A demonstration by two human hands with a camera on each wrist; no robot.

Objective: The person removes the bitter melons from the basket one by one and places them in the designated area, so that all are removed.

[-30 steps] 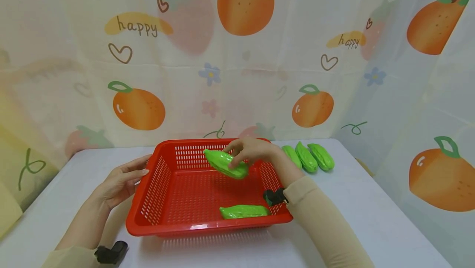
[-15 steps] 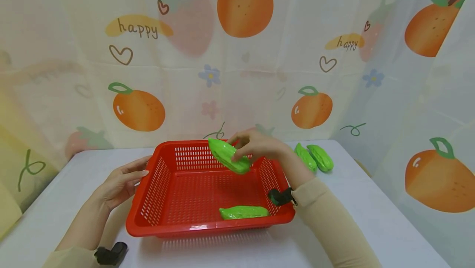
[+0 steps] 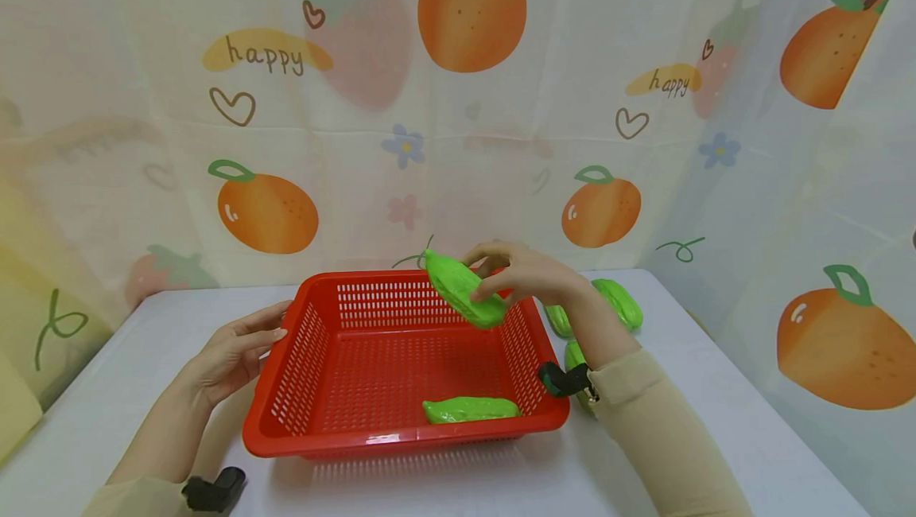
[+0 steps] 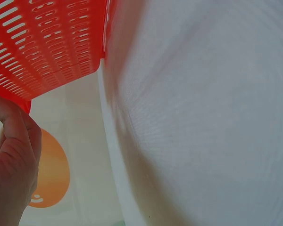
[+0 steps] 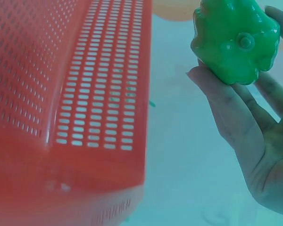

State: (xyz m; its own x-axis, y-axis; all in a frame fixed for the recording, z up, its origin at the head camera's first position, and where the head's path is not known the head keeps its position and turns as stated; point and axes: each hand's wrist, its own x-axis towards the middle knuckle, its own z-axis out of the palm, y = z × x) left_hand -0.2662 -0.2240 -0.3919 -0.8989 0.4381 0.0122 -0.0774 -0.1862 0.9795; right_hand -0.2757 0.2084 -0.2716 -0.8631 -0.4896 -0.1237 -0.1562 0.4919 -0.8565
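Note:
My right hand (image 3: 525, 272) pinches a glossy light-green bitter melon (image 3: 461, 290) between thumb and fingers. It is tilted, above the right back part of a red plastic basket (image 3: 286, 444). In the right wrist view the held bitter melon (image 5: 233, 40) shows its blunt end with a small nub, beside the basket's slotted wall (image 5: 96, 84). My left hand (image 3: 236, 351) grips the basket's left rim, thumb on top. From the left wrist, that hand (image 4: 14, 155) appears at the basket's corner. Another bitter melon (image 3: 472, 410) lies inside along the front wall.
Right of the basket, more bitter melons (image 3: 621, 306) lie on the white table (image 3: 701, 390), some partly hidden by the right forearm. A fruit-print cloth (image 3: 472, 143) hangs behind the table. Each wrist wears a black camera (image 3: 215, 489).
My right hand has moved right and upward with the bitter melon, which now tilts more steeply. My left hand and the basket have stayed nearly still.

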